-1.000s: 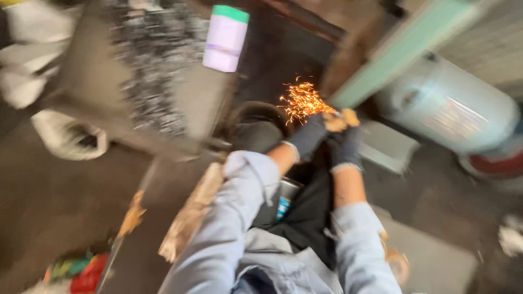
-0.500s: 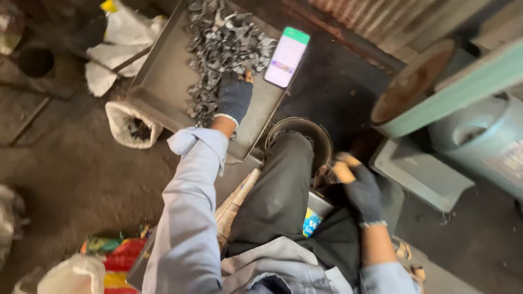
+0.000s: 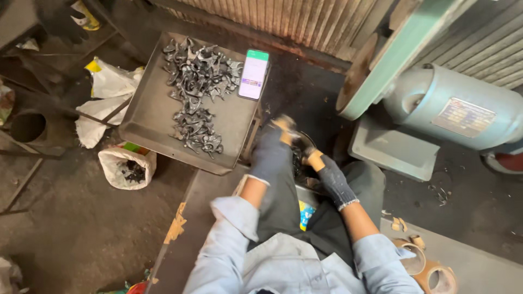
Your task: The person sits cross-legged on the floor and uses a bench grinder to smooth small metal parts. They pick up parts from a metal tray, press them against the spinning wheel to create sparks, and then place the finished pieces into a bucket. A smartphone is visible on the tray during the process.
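Both my hands wear dark gloves with tan fingertips. My left hand [image 3: 271, 151] is blurred and hovers over the near left edge of a dark round bowl [image 3: 303, 142] between my knees. My right hand [image 3: 328, 178] rests at the bowl's right side with its fingers curled towards the rim. I cannot tell whether either hand holds anything. A flat metal tray [image 3: 151, 118] to the left carries a heap of small grey metal pieces [image 3: 197, 81] and a phone [image 3: 254, 74] with a lit screen.
A grinding wheel [image 3: 353, 75] with a green guard and a pale blue motor [image 3: 460, 111] stand to the right. White bags [image 3: 107, 93] lie left of the tray, one [image 3: 128, 167] holding dark scraps. Tape rolls [image 3: 426, 268] sit at the lower right.
One second ago both hands were at the wheel with sparks flying. Then my left hand reached onto the tray's metal pieces. It has now come back to the bowl beside my right hand.
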Tool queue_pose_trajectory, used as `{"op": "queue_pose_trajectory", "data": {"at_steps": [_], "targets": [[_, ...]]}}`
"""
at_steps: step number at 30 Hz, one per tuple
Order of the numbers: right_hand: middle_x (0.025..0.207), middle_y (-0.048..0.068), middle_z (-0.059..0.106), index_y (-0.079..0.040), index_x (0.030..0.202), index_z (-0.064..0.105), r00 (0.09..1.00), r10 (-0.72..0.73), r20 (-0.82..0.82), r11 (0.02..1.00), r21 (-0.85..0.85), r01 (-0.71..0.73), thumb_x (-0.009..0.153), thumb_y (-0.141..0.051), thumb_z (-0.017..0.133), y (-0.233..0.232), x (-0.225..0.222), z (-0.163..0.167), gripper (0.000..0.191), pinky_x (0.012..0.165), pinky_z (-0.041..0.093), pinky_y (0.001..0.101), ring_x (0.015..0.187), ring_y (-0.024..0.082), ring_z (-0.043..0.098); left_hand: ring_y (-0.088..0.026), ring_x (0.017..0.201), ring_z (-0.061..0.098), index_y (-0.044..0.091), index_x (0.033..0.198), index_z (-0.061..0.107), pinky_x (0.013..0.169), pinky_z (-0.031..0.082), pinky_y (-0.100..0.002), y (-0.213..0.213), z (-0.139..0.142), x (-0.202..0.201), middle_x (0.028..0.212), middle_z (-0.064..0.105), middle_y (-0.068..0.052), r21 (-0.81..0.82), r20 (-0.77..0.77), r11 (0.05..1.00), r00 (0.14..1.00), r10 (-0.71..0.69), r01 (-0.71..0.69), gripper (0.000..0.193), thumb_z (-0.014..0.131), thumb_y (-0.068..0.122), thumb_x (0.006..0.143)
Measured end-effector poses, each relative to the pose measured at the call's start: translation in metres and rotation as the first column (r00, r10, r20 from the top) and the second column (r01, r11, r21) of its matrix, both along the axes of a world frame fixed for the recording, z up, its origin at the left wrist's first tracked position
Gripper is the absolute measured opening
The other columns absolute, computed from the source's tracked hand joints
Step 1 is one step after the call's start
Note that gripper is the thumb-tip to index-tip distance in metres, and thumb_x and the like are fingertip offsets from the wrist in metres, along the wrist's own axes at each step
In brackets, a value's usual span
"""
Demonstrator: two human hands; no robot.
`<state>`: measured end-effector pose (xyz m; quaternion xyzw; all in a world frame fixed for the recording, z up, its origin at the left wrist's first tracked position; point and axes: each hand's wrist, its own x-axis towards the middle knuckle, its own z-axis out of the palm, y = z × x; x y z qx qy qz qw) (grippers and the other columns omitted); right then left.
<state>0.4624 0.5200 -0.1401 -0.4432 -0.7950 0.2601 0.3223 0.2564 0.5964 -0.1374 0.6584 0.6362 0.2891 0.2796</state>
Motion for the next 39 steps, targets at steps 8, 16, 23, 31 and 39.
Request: {"op": "queue_pose_trajectory", "data": {"at_steps": [8, 16, 23, 31, 39], "targets": [[0.103, 0.008, 0.071, 0.002, 0.114, 0.065, 0.534, -0.558, -0.636, 0.603, -0.752, -0.266, 0.102, -0.025, 0.063, -0.005, 0.037, 0.024, 0.029, 0.083, 0.055, 0.0317, 0.093, 0.017, 0.066, -0.038, 0.097, 0.071, 0.007, 0.102, 0.071, 0.085, 0.054, -0.047, -0.026, 0.026, 0.064, 0.100, 0.074, -0.020, -0.243, 0.206, 0.893, 0.919, -0.335, 0.380, 0.036, 0.057, 0.039, 0.097], [0.104, 0.009, 0.072, -0.006, 0.112, 0.067, -0.078, -0.866, -0.493, 0.474, -0.764, -0.437, 0.099, -0.037, 0.056, 0.077, 0.047, -0.002, 0.035, 0.087, 0.057, 0.0366, 0.093, 0.023, 0.069, -0.045, 0.104, 0.066, 0.008, 0.114, 0.068, 0.087, 0.052, -0.052, 0.034, 0.020, 0.152, 0.107, 0.071, -0.025, -0.342, -0.002, 0.917, 0.976, -0.219, 0.206, 0.044, 0.049, 0.045, 0.100], [0.104, 0.010, 0.073, -0.001, 0.113, 0.069, 0.068, -0.796, -0.601, 0.595, -0.799, -0.091, 0.101, -0.028, 0.063, 0.082, 0.054, -0.025, 0.030, 0.088, 0.055, 0.0343, 0.095, 0.020, 0.067, -0.019, 0.083, 0.064, 0.004, 0.126, 0.066, 0.070, 0.052, -0.036, 0.031, -0.029, 0.140, 0.100, 0.073, -0.012, -0.347, 0.674, 0.898, 0.738, 0.038, 0.271, 0.033, 0.057, 0.024, 0.102], [0.091, 0.007, 0.071, 0.006, 0.110, 0.071, 0.155, -0.854, -0.497, 0.519, -0.794, 0.317, 0.100, -0.025, 0.067, 0.061, 0.072, -0.013, 0.033, 0.071, 0.051, 0.0291, 0.080, 0.015, 0.063, -0.014, 0.098, 0.066, -0.003, 0.116, 0.070, 0.088, 0.052, -0.029, 0.046, -0.059, 0.169, 0.107, 0.074, -0.009, -0.131, 0.633, 0.917, 0.744, -0.216, 0.378, 0.028, 0.063, 0.020, 0.102], [0.102, 0.005, 0.074, 0.005, 0.117, 0.068, 0.337, -0.809, -0.482, 0.588, -0.648, 0.484, 0.101, -0.027, 0.067, 0.076, 0.062, -0.017, 0.036, 0.079, 0.054, 0.0263, 0.090, 0.011, 0.064, -0.013, 0.100, 0.064, -0.003, 0.118, 0.066, 0.090, 0.052, -0.028, 0.039, -0.069, 0.179, 0.109, 0.074, -0.008, -0.158, 0.772, 0.966, 0.635, -0.007, 0.203, 0.033, 0.061, 0.026, 0.103]]}}
